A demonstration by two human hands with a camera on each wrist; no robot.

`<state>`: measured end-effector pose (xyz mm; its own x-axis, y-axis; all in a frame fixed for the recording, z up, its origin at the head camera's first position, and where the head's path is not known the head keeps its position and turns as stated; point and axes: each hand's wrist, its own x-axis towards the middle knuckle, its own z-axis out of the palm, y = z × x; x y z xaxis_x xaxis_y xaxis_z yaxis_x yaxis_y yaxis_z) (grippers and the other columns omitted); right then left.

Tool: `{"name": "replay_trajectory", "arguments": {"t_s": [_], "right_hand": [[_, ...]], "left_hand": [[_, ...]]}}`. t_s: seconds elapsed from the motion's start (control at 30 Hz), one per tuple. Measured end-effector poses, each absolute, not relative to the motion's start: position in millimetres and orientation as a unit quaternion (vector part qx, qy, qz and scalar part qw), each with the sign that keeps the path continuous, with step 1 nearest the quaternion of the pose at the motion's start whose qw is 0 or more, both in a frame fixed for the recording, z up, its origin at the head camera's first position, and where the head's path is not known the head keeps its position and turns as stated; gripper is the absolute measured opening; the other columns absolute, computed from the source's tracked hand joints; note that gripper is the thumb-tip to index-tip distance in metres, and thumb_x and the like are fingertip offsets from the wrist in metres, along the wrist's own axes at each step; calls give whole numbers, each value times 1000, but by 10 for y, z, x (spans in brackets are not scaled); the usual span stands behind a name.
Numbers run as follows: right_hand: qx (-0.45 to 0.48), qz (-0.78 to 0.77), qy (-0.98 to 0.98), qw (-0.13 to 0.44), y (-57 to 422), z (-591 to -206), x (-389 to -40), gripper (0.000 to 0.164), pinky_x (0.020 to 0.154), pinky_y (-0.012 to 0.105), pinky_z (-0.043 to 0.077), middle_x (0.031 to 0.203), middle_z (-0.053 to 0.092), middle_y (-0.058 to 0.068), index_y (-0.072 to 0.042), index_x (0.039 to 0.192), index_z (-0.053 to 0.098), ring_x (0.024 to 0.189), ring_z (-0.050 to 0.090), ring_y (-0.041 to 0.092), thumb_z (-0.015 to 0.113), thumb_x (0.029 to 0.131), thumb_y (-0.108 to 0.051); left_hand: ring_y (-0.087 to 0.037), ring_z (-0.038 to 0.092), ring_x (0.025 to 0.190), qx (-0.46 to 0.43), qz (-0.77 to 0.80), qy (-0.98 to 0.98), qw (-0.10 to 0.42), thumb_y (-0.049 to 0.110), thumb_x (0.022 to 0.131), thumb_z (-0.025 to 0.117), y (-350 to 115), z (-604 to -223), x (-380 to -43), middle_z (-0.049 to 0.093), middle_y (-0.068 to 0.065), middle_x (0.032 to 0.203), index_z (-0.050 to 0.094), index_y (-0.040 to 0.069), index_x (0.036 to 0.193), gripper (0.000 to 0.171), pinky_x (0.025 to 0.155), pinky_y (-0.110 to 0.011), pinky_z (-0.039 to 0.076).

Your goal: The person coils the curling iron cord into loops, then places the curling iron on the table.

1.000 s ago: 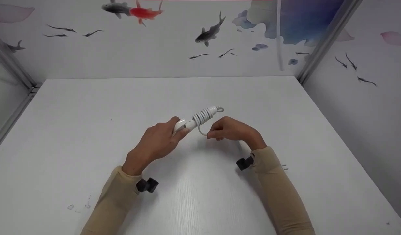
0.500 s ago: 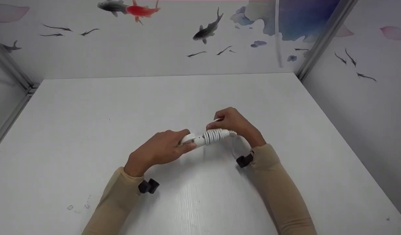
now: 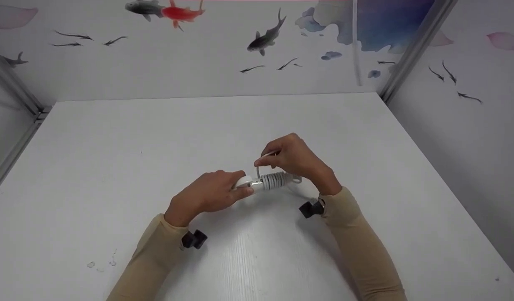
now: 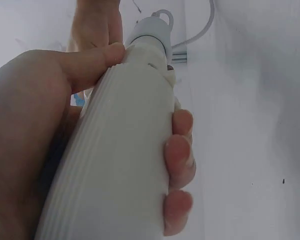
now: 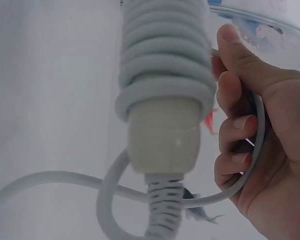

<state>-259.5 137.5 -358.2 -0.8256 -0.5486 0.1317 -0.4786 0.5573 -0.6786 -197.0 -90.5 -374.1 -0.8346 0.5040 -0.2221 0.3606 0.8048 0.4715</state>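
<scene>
My left hand [image 3: 213, 190] grips the thick body of a white corded appliance [image 4: 120, 150], with the thumb along one side and fingertips curled round the other. Its exact kind is not clear. The narrower end points right, with grey-white cord [image 5: 162, 65] wound round it in several tight turns. Above that end, my right hand [image 3: 296, 156] pinches the loose cord between thumb and fingers; a short length runs from the pinch down to the coils. In the right wrist view, more cord crosses the right palm, and a ribbed sleeve [image 5: 164, 205] leaves the appliance's tip.
Both hands work over a white table [image 3: 115, 138]. A wall [image 3: 190, 62] with painted fish stands behind it, with metal posts at the corners. Small black cameras [image 3: 194, 239] sit on both wrists. Loose cord [image 5: 50, 177] trails away in the right wrist view.
The right hand has carried the cord from below the appliance up and over to its far side. The wound end has swung down, nearly level. The left hand shifted slightly right and nearer.
</scene>
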Motion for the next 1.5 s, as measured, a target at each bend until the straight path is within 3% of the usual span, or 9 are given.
{"name": "replay_trajectory", "arguments": {"t_s": [0.17, 0.37, 0.5, 0.7, 0.87, 1.13, 1.23, 1.37, 1.5], "right_hand": [[-329, -343, 880, 15, 1359, -3485, -2493, 17, 66, 28, 51, 87, 77, 4, -12, 94, 81, 69, 63, 12, 72, 93, -26], [-369, -330, 869, 15, 1343, -3408, -2409, 20, 54, 23, 38, 62, 61, 0, -14, 96, 80, 54, 48, 9, 64, 100, -24], [-372, -321, 870, 30, 1334, -3387, -2380, 19, 53, 22, 37, 62, 58, -2, -15, 99, 80, 53, 47, 8, 63, 100, -24], [-365, -287, 880, 104, 1325, -3420, -2384, 22, 55, 23, 40, 60, 63, 5, -15, 92, 79, 53, 51, 7, 64, 99, -29], [-357, -280, 872, 184, 1304, -3519, -2459, 24, 57, 27, 49, 64, 67, 5, -13, 100, 79, 56, 59, 9, 61, 100, -30], [-303, -309, 867, 245, 1312, -3704, -2636, 34, 75, 50, 56, 70, 65, 3, -4, 98, 77, 61, 60, 13, 58, 102, -31], [-282, -315, 870, 255, 1324, -3758, -2685, 34, 68, 41, 54, 72, 63, 3, -3, 99, 76, 60, 56, 13, 58, 102, -32], [-274, -310, 878, 241, 1363, -3845, -2760, 28, 61, 28, 42, 71, 59, 0, -6, 100, 76, 62, 48, 12, 59, 102, -29], [-255, -319, 888, 211, 1416, -3987, -2853, 25, 61, 27, 36, 67, 52, -3, -9, 95, 76, 64, 43, 12, 61, 101, -28]], "left_hand": [[-18, 54, 73, 202, 218, 943, 147, 47, 104, 47, -951, -3707, -1999, 61, -4, 89, 54, 13, 124, 40, 65, -32, 41], [-18, 54, 70, 167, 238, 950, 116, 49, 104, 45, -1076, -3638, -2031, 61, -5, 88, 53, 13, 124, 42, 62, -32, 40], [-19, 52, 70, 149, 244, 952, 105, 50, 104, 46, -1170, -3599, -2038, 60, -5, 86, 53, 13, 123, 42, 61, -32, 39], [-19, 52, 70, 140, 246, 955, 92, 50, 104, 46, -1214, -3557, -2032, 59, -6, 86, 52, 13, 124, 43, 60, -32, 39], [-18, 51, 66, 137, 258, 953, 73, 49, 104, 47, -1211, -3522, -2017, 56, -5, 82, 52, 14, 122, 40, 59, -32, 40], [-19, 54, 69, 144, 268, 950, 64, 50, 104, 47, -1188, -3495, -1997, 59, -5, 84, 52, 15, 124, 40, 61, -32, 41], [-19, 54, 70, 147, 269, 950, 62, 50, 104, 46, -1183, -3503, -1999, 60, -5, 84, 52, 15, 124, 41, 62, -33, 41], [-20, 54, 71, 151, 276, 947, 61, 50, 104, 46, -1183, -3506, -1998, 61, -6, 86, 52, 15, 127, 42, 63, -33, 42], [-20, 55, 72, 156, 282, 945, 61, 50, 104, 47, -1173, -3491, -1982, 61, -5, 88, 53, 16, 128, 42, 64, -33, 42]]}}
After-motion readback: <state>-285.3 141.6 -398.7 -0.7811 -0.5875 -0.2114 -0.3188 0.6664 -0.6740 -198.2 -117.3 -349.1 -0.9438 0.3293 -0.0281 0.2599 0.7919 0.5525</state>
